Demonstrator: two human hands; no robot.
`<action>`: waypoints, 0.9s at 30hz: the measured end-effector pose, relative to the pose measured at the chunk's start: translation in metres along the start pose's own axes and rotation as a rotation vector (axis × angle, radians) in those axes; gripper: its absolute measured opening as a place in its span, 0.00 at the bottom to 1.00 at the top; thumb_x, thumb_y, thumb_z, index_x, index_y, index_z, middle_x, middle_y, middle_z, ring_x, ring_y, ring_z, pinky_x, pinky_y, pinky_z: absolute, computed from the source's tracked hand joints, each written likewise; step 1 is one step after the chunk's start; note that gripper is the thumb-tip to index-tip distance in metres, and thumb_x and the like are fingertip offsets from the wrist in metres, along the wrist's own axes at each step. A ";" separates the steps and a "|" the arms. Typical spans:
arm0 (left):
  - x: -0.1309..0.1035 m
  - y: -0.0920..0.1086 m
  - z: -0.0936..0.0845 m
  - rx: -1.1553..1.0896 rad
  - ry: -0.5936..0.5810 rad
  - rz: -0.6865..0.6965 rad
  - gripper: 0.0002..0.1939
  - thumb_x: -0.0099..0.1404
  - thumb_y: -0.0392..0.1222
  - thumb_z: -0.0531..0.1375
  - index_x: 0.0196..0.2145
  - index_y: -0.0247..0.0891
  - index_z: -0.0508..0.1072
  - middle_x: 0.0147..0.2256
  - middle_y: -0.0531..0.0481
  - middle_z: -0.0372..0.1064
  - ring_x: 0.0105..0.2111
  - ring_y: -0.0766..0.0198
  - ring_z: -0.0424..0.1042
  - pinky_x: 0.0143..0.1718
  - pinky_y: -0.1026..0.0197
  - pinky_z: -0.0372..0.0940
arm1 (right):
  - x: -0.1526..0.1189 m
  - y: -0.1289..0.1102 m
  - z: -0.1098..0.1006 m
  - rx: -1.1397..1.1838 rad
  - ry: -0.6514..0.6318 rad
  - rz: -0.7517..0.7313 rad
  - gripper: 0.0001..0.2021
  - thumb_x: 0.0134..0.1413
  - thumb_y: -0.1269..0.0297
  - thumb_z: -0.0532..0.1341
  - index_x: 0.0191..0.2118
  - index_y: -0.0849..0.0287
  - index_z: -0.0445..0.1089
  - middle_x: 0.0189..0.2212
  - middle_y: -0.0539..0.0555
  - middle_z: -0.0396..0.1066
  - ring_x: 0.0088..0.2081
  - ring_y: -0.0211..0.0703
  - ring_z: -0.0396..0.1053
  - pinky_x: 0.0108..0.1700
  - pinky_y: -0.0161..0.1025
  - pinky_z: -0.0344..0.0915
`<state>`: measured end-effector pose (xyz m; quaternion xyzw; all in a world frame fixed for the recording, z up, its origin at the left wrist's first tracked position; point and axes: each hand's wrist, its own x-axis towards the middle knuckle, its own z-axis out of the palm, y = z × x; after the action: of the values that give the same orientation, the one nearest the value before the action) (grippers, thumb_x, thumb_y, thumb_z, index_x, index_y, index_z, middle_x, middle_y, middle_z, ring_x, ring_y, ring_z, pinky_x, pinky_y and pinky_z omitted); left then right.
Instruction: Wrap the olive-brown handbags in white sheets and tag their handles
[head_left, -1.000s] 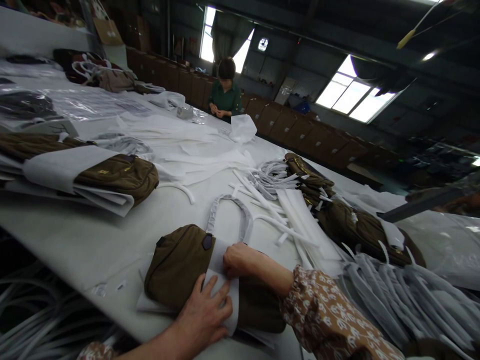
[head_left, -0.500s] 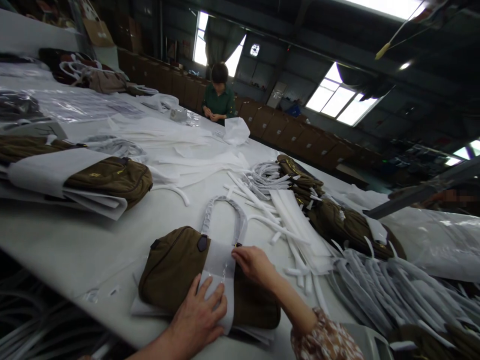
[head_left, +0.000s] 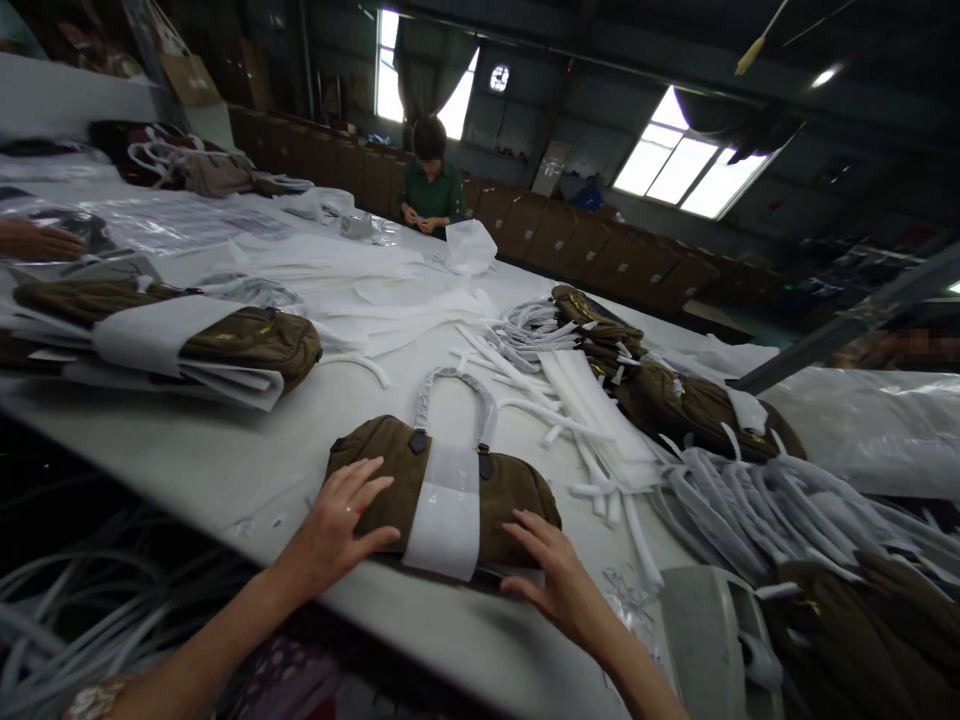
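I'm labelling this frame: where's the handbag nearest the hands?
In the head view, the brown handbag lies below and slightly left of centre on the table, between the left hand and right hand.

1. The plump olive-brown handbag (head_left: 517, 480) looks like soft, matt woven cloth.
2. The broad white band (head_left: 444, 525) around it seems to be thin paper or fleece, smooth and mostly matt.
3. The looped grey-wrapped handle (head_left: 486, 405) has a crinkled, lightly shiny covering, perhaps plastic film.
4. The small dark tabs (head_left: 418, 440) resemble smooth leather.
5. The long white counter (head_left: 307, 450) is smooth, with a dull finish.
6. The clear flat sheeting (head_left: 187, 218) is glossy plastic.
7. The brown boxes (head_left: 556, 240) look like matt cardboard.
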<state>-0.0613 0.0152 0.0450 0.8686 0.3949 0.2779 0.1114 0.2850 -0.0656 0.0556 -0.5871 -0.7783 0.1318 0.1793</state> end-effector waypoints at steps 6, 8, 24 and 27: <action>-0.022 -0.007 0.014 0.315 -0.165 0.180 0.30 0.57 0.39 0.66 0.56 0.47 0.64 0.55 0.43 0.63 0.51 0.49 0.62 0.56 0.41 0.55 | -0.027 0.003 0.030 -0.245 0.127 -0.057 0.28 0.43 0.73 0.67 0.53 0.55 0.68 0.48 0.60 0.69 0.48 0.54 0.67 0.50 0.52 0.66; -0.026 -0.010 0.026 0.332 -0.126 0.200 0.25 0.60 0.34 0.62 0.54 0.46 0.67 0.49 0.44 0.66 0.46 0.53 0.64 0.50 0.46 0.60 | -0.029 0.002 0.037 -0.248 0.192 -0.076 0.24 0.46 0.74 0.65 0.52 0.55 0.68 0.44 0.59 0.69 0.45 0.52 0.68 0.46 0.49 0.68; -0.040 -0.006 0.042 0.285 0.047 0.472 0.19 0.65 0.30 0.52 0.51 0.40 0.69 0.40 0.45 0.66 0.36 0.61 0.63 0.40 0.54 0.61 | -0.048 -0.010 0.065 -0.381 0.505 -0.315 0.16 0.59 0.71 0.57 0.51 0.53 0.71 0.34 0.55 0.69 0.35 0.43 0.66 0.38 0.42 0.65; -0.045 0.005 0.043 0.229 0.096 0.464 0.17 0.66 0.30 0.51 0.50 0.38 0.70 0.40 0.44 0.67 0.36 0.60 0.64 0.41 0.54 0.61 | -0.048 -0.019 0.058 -0.329 0.461 -0.296 0.14 0.59 0.68 0.57 0.50 0.55 0.72 0.34 0.56 0.70 0.36 0.44 0.66 0.38 0.42 0.65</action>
<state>-0.0579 -0.0202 -0.0058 0.9288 0.2186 0.2902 -0.0734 0.2555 -0.1170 0.0050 -0.5032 -0.8050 -0.1596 0.2708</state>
